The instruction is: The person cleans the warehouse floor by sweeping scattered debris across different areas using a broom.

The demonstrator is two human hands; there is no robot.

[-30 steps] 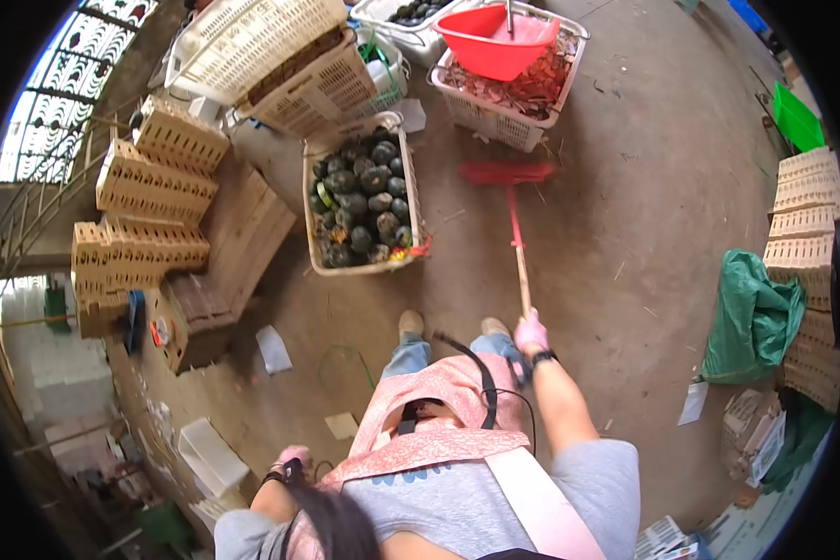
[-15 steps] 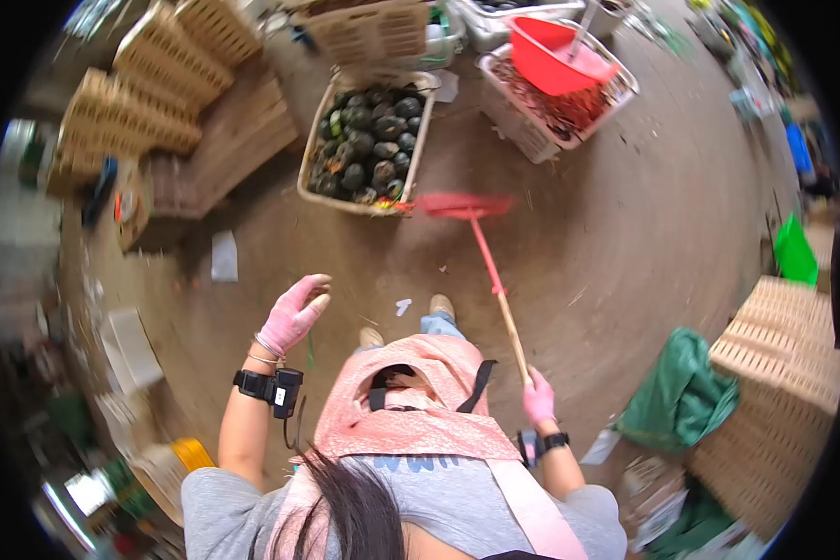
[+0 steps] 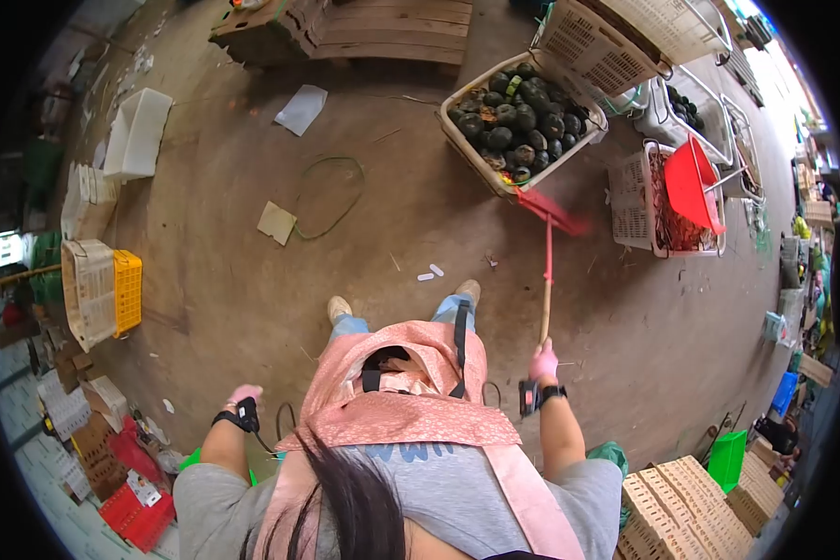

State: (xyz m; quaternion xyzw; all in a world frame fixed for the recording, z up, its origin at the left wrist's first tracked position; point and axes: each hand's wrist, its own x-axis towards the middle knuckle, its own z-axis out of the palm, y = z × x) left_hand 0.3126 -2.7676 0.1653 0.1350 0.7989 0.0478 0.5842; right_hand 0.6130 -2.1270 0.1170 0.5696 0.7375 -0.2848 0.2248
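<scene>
My right hand [image 3: 544,362], in a pink glove, is closed round the wooden end of a broom [image 3: 547,294] with a red head. The blurred broom head lies at the near corner of a crate of dark round fruit [image 3: 523,121]. My left hand [image 3: 245,396], also gloved in pink, hangs low at my left side, away from any object; its fingers are too small and unclear to read. A red dustpan [image 3: 691,187] rests on a white crate of reddish scraps [image 3: 633,210], right of the broom.
A wooden pallet bench [image 3: 392,33] stands at the top. On the floor lie a white sheet [image 3: 301,109], a beige card [image 3: 276,223] and a green strap loop [image 3: 362,191]. A white bin [image 3: 137,135] and a yellow crate [image 3: 128,292] are at left; stacked crates [image 3: 681,509] stand lower right.
The view has swung left, so the crates appear further right. My left hand, raised with parted fingers half a second ago, is now lower at my side. My right hand still holds the broom.
</scene>
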